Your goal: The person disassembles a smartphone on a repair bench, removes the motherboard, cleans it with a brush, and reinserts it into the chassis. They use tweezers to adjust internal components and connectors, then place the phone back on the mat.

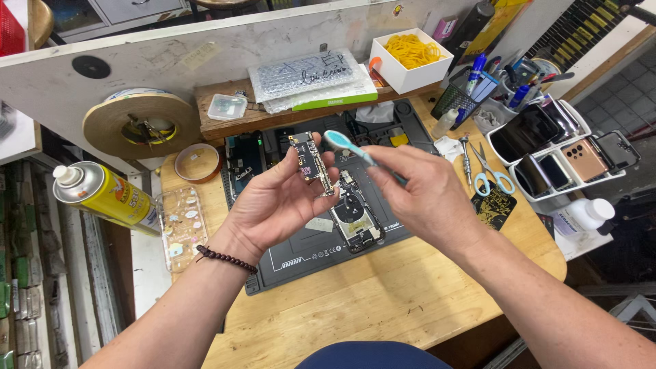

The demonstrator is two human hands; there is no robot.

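My left hand [277, 205] holds a small narrow circuit board [311, 161] upright between thumb and fingertips, above the dark work mat [301, 256]. My right hand [417, 195] grips a light blue toothbrush [348, 145], whose head sits close to the top of the board. Beneath both hands lies an opened phone body [357, 220] on the mat. A bead bracelet circles my left wrist.
A yellow spray can [102, 193] and a clear phone case [182, 227] lie at the left. Tape rolls sit at the back left. Blue-handled scissors [492, 174], a white rack of phones [560, 150], a pen holder [471, 92] and a box of rubber bands [410, 58] stand at the right and back.
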